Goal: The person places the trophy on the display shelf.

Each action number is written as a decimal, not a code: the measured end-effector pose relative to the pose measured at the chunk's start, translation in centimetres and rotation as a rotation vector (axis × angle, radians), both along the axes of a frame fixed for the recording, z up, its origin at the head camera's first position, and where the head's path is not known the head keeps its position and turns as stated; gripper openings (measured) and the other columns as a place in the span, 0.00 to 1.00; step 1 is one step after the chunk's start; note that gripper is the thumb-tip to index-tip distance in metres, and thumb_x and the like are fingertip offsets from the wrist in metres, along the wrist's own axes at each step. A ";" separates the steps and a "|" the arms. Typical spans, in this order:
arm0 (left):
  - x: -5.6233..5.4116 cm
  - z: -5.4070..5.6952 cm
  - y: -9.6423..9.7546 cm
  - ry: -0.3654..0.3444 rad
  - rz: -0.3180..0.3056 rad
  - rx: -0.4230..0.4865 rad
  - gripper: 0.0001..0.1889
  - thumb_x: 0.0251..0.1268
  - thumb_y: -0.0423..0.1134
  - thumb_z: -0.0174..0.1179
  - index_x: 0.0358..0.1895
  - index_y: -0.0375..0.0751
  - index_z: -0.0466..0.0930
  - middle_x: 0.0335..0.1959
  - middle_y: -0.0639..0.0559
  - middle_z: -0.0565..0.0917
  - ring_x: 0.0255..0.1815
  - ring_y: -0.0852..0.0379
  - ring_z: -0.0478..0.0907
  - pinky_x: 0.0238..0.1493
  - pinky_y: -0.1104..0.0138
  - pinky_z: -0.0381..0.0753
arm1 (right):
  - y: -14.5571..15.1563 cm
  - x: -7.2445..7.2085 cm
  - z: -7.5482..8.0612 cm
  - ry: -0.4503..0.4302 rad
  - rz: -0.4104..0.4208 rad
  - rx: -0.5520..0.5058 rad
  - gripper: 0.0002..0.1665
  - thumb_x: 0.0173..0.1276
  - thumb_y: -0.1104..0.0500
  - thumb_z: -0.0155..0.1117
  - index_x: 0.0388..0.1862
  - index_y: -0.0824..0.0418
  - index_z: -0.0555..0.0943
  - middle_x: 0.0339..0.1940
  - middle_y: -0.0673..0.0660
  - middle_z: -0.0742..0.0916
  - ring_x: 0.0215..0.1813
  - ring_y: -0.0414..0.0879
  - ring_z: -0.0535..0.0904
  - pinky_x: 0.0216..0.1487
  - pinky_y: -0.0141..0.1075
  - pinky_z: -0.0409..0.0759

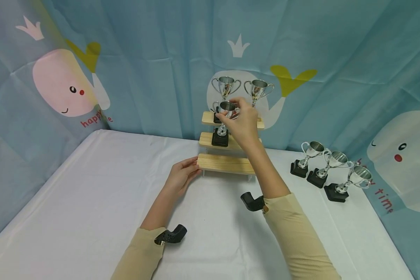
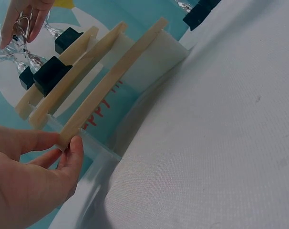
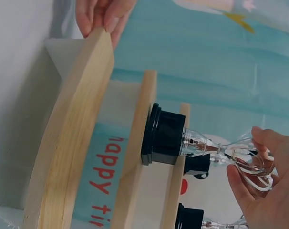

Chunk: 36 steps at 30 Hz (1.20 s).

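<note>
A three-step wooden display stand (image 1: pixel 227 163) with clear supports stands at the back of the table. My right hand (image 1: pixel 243 120) holds a small silver trophy cup (image 1: pixel 222 130) by its cup, thumb and fingers around it; its black base (image 3: pixel 166 136) is on the middle step. Two more silver trophies stand on the top step, one at left (image 1: pixel 225 83) and one at right (image 1: pixel 258 90), partly hidden by the hand. My left hand (image 1: pixel 183 175) pinches the left end of the lowest step, thumb and fingers on the board's edge (image 2: pixel 63 138).
Three more silver trophies with black bases, the middle one (image 1: pixel 332 165) among them, stand in a slanting row at the table's right. A white cloth (image 1: pixel 91 202) covers the table. Behind hangs a blue curtain (image 1: pixel 154 89) with whale prints.
</note>
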<state>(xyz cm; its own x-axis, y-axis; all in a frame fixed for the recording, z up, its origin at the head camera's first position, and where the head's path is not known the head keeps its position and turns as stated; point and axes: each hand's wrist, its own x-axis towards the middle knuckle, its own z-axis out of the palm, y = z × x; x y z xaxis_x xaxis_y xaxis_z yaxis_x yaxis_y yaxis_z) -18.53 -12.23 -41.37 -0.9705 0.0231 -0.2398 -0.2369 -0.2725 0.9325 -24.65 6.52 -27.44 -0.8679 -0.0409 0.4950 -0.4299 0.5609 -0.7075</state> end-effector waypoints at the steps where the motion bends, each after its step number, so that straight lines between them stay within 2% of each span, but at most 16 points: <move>1: 0.0 0.0 0.0 -0.001 0.001 0.001 0.25 0.81 0.22 0.50 0.77 0.25 0.66 0.65 0.36 0.73 0.55 0.55 0.79 0.57 0.74 0.86 | -0.1 -0.1 0.0 0.001 -0.002 0.007 0.32 0.68 0.59 0.78 0.66 0.71 0.78 0.61 0.69 0.85 0.42 0.57 0.88 0.44 0.44 0.88; 6: -0.1 -0.1 0.0 -0.005 0.003 -0.002 0.25 0.81 0.22 0.49 0.77 0.25 0.66 0.65 0.36 0.73 0.55 0.55 0.79 0.57 0.74 0.86 | -0.3 -0.3 -0.1 0.005 -0.007 0.031 0.32 0.68 0.59 0.78 0.66 0.70 0.78 0.59 0.68 0.85 0.43 0.57 0.86 0.44 0.43 0.86; 13: -0.1 -0.1 0.0 -0.006 -0.001 -0.004 0.25 0.82 0.24 0.50 0.77 0.25 0.65 0.69 0.33 0.72 0.58 0.53 0.79 0.58 0.74 0.86 | -0.4 -0.4 -0.2 0.013 -0.001 0.053 0.34 0.67 0.57 0.80 0.66 0.70 0.78 0.61 0.68 0.85 0.47 0.59 0.84 0.48 0.45 0.86; 18: -0.1 -0.1 -0.1 -0.001 -0.002 -0.004 0.25 0.82 0.24 0.50 0.77 0.25 0.65 0.70 0.32 0.72 0.54 0.57 0.81 0.56 0.74 0.86 | -0.3 -0.3 -0.2 0.012 0.005 0.060 0.37 0.66 0.56 0.81 0.68 0.70 0.77 0.62 0.69 0.84 0.49 0.60 0.84 0.49 0.47 0.85; 23: -0.1 -0.3 -0.1 0.012 -0.005 -0.002 0.24 0.82 0.24 0.50 0.77 0.24 0.66 0.70 0.31 0.72 0.52 0.58 0.81 0.55 0.75 0.86 | -0.1 -0.1 0.0 -0.010 0.014 0.060 0.40 0.66 0.55 0.81 0.71 0.68 0.75 0.64 0.68 0.84 0.46 0.58 0.84 0.46 0.45 0.84; 30: -0.2 -0.2 0.0 0.006 -0.003 -0.003 0.24 0.82 0.24 0.50 0.77 0.25 0.66 0.71 0.31 0.72 0.58 0.53 0.80 0.57 0.75 0.86 | 0.6 0.5 0.3 -0.013 0.045 0.049 0.41 0.67 0.56 0.80 0.73 0.68 0.74 0.63 0.68 0.84 0.40 0.59 0.87 0.41 0.46 0.89; 36: -0.1 -0.2 0.0 0.001 0.000 -0.014 0.24 0.82 0.24 0.50 0.77 0.26 0.66 0.69 0.32 0.73 0.63 0.48 0.78 0.58 0.74 0.86 | 1.5 1.2 0.3 -0.047 0.052 0.052 0.41 0.69 0.56 0.79 0.76 0.67 0.72 0.65 0.70 0.82 0.44 0.62 0.86 0.46 0.50 0.89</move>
